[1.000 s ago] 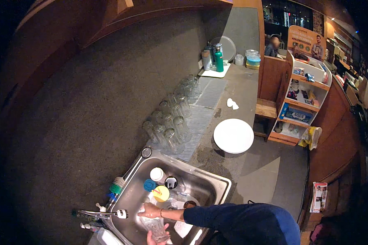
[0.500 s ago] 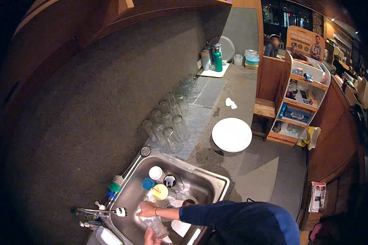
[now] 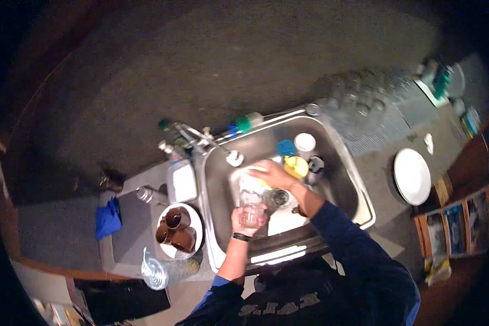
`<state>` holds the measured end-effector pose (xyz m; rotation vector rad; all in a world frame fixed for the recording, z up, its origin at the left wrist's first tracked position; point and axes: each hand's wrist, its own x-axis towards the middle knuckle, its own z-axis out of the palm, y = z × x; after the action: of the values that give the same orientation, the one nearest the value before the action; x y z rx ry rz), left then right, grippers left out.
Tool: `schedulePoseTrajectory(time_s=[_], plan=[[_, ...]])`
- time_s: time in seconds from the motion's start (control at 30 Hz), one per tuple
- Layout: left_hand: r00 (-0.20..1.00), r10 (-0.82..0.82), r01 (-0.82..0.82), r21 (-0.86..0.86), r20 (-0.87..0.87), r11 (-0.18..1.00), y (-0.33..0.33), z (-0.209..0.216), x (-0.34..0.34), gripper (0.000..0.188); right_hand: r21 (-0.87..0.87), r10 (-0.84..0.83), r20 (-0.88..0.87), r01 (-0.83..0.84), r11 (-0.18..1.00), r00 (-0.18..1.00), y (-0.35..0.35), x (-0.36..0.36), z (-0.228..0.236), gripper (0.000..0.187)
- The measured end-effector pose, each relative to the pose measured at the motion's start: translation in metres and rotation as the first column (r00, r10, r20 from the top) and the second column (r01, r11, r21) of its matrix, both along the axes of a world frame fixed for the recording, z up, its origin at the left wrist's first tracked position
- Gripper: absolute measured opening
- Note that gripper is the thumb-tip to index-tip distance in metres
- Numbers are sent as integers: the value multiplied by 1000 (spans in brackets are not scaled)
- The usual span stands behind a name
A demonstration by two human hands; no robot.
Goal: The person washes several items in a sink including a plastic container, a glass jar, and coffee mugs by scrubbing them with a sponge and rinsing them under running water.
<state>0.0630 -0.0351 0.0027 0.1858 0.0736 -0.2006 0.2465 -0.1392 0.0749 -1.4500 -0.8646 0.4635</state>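
Note:
Over the metal sink, my left hand is wrapped around a clear drinking glass. My right hand reaches in from the right, just beyond the glass. Its fingers are smeared by motion, and a small yellow patch shows beneath them; I cannot tell whether it holds anything. Right of this hand in the basin are a yellow lid, a blue lid, a white-topped container and a dark cup. Another glass lies between my hands.
The faucet overhangs the basin's far left. Left of the sink are brown cups on a white plate, a white tub, a clear stacked piece and a blue cloth. Upturned glasses and a white plate stand right.
My view has swung left, bringing the whole sink and the left counter in. My left hand shows fully now, wrapped around the glass, and my right hand lies just beyond it.

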Motion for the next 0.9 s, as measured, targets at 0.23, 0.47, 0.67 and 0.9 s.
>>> schedulePoseTrajectory(time_s=[0.23,0.47,0.67,0.9], plan=[[946,74,17,-276,315,961,-26,52,-11,106,299,135,-391,-13,954,911,-26,-18,27,25],[930,-32,117,-213,366,970,-25,60,-10,117,85,10,382,-46,995,924,-55,-17,55,28],[902,-42,177,-280,429,944,-30,55,-11,115,67,62,480,-107,992,875,-66,-17,65,26],[983,3,-6,16,183,1000,-29,84,-3,102,-53,1,256,13,999,967,-67,-26,60,28]])
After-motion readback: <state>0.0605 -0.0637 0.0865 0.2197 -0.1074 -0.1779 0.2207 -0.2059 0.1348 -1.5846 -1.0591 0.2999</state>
